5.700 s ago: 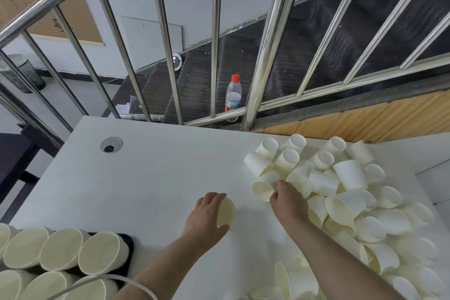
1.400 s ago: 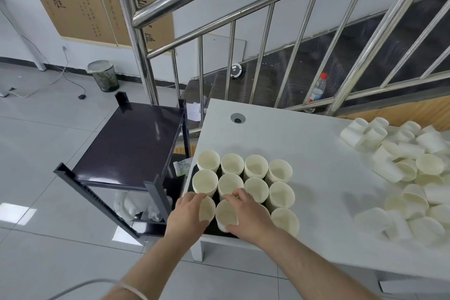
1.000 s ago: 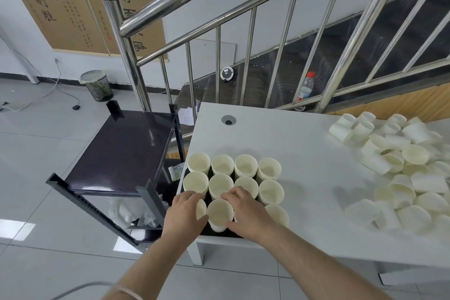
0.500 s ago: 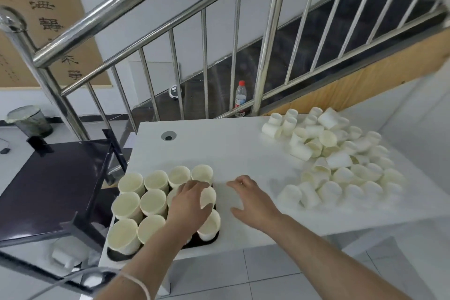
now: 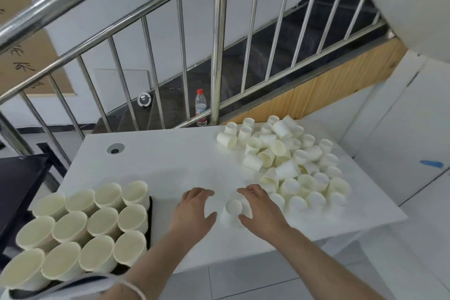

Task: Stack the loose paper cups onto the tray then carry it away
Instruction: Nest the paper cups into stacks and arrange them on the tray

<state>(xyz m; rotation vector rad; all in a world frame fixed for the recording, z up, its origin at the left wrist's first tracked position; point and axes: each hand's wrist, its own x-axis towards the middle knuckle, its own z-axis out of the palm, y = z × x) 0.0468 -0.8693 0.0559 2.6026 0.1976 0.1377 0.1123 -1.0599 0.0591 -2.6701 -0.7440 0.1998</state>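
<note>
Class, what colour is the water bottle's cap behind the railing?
Red; the bottle cap shows in the head view.

Office stairwell (steel railing (image 5: pixel 219 39))
</note>
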